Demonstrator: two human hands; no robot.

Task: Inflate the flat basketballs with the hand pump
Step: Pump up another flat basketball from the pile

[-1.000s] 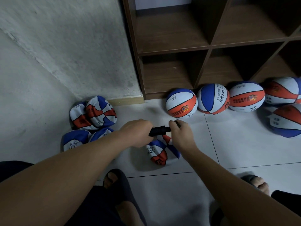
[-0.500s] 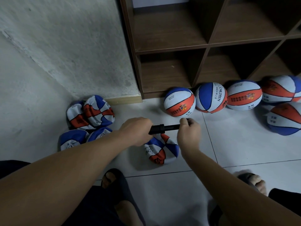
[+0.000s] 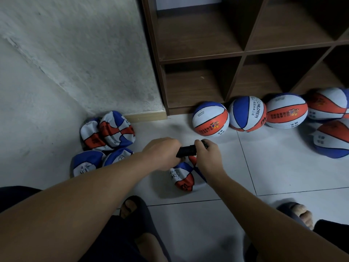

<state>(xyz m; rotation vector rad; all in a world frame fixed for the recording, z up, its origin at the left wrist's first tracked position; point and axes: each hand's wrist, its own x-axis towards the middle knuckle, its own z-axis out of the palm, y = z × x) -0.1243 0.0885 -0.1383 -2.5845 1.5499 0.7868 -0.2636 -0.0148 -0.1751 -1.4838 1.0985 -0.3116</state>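
Note:
A black hand pump (image 3: 186, 151) is held level over the floor between both hands. My left hand (image 3: 162, 153) is closed around its barrel. My right hand (image 3: 208, 156) grips the handle end, pushed in close to the barrel. Directly under the pump lies a crumpled flat basketball (image 3: 182, 178) in red, white and blue. Whether the pump's needle sits in the ball is hidden by my hands. Several more flat basketballs (image 3: 107, 133) are piled in the corner at the left.
Several inflated basketballs (image 3: 210, 120) line the foot of a brown wooden cubby shelf (image 3: 200, 61). A rough white wall (image 3: 75, 53) closes the left side. My sandalled feet (image 3: 136, 210) rest on the white tiled floor near the bottom.
My right hand has pushed the pump handle back in toward my left hand, after having drawn it out to the right half a second ago. The flat ball stays put.

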